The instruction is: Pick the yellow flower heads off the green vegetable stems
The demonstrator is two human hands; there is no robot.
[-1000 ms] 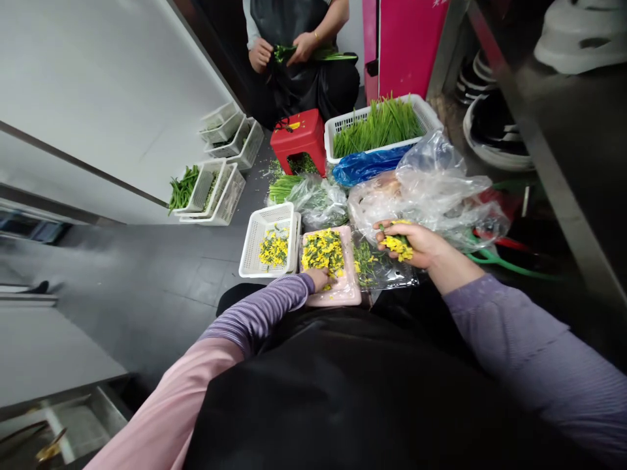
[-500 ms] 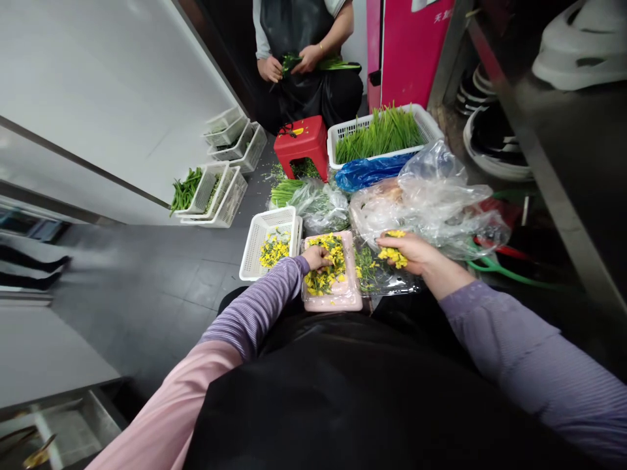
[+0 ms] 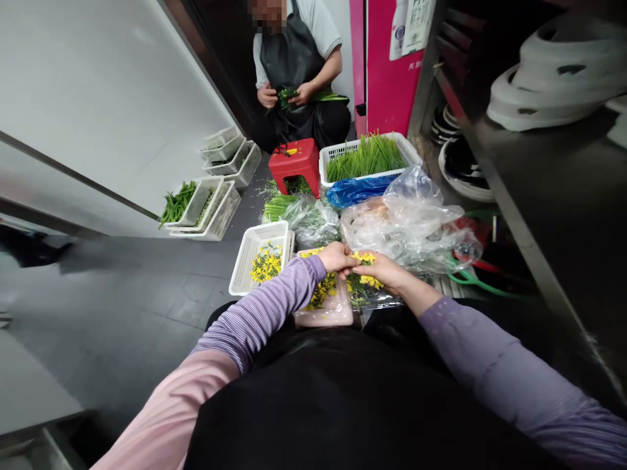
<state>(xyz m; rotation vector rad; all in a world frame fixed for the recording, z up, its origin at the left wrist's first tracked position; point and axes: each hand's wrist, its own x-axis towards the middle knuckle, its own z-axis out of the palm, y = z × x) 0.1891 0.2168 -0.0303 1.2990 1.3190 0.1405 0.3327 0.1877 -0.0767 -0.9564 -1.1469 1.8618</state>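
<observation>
My right hand is closed around a bunch of yellow flowers with green stems. Fingertips of my left hand meet that bunch in a pinch; whatever lies between them is too small to make out. Both hands are above the right edge of a pink tray, where more yellow blossoms lie, partly covered by my left wrist. Just right of the tray, a clear plastic container holds green stems and flowers. Left of it, a white basket has a small heap of yellow blossoms.
Plastic bags and a blue bag lie beyond my hands. Behind them are a red stool and a basket of green stalks. A person in a dark apron sits opposite, holding greens. A metal shelf borders the right.
My left hand has risen from the blossoms in the pink tray and moved right to my right hand. The right hand has come slightly inward, still holding yellow flowers. The view has tilted up.
</observation>
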